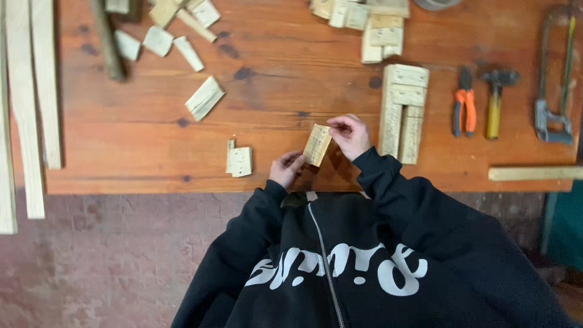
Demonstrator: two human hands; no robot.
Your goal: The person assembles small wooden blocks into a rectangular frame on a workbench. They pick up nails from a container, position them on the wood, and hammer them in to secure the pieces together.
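Both my hands hold a small pale wooden block just above the near edge of the reddish wooden table. My left hand grips its lower end from below. My right hand pinches its upper right corner with fingertips. I wear black sleeves. A small flat wood piece lies left of my left hand. A stacked assembly of wooden blocks sits right of my right hand.
Pliers with orange handles, a hammer and a hacksaw lie at right. Loose wood offcuts are scattered at the far left; more blocks at the top. Long slats lie at left, a stick at right.
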